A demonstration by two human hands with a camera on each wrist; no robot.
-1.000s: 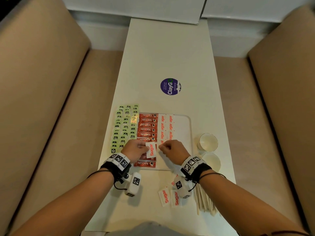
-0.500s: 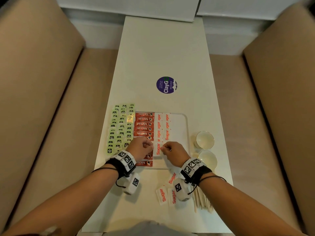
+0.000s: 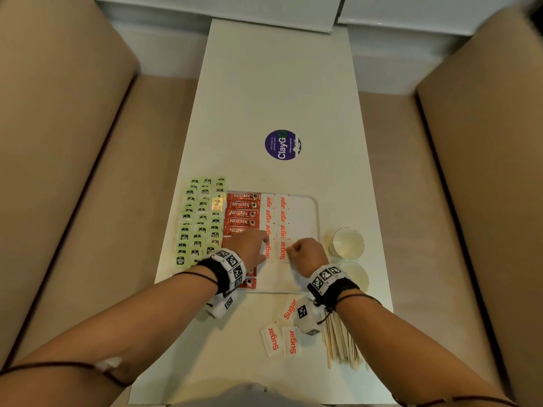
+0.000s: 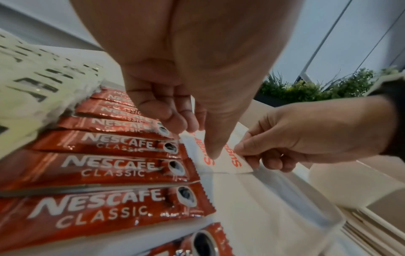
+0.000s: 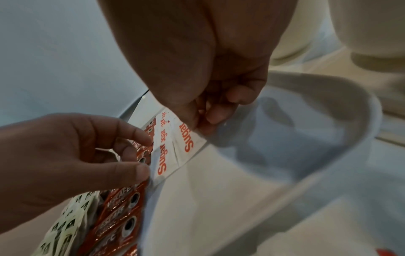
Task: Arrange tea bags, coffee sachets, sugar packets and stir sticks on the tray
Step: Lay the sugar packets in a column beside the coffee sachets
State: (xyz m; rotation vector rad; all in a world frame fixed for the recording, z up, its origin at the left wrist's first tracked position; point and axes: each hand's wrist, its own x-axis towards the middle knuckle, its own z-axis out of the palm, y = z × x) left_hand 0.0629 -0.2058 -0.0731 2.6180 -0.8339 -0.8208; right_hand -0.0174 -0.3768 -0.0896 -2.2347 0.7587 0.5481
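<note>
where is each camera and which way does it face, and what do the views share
Head: worn on the head, looking forward and down the table at the tray; both forearms, left hand and right hand show.
Left wrist: looks along the left hand at coffee sachets; the right hand shows too.
Right wrist: looks along the right hand into the tray; the left hand shows.
Shared: all three show the two sugar packets being set down.
</note>
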